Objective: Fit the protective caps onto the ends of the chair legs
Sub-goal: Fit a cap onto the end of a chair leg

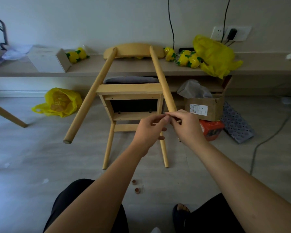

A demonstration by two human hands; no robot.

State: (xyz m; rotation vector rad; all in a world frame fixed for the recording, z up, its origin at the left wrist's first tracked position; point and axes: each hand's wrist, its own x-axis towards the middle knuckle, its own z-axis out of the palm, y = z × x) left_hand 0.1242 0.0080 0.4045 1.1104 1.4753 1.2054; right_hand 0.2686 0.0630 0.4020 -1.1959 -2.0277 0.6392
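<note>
- The chair (131, 91) is tipped over, its backrest leaning on the bench (124, 68) and its legs pointing towards the person.
- The left hand (150, 130) and right hand (187, 127) meet at the end of one chair leg (161, 73), each grip closed on it.
- Their fingers hide the tip, so there is possibly a cap there.
- Two spare caps (137, 190) lie on the floor (32, 157) near the knees.
- A cardboard box (210, 106) sits behind the hands, and a yellow bag (60, 101) is to the left.

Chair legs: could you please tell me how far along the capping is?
Done: no leg end plainly shows a cap. In hand: the right hand grips the right-side rear leg near its end, the left hand pinching beside it. Left: two caps lie on the floor.
</note>
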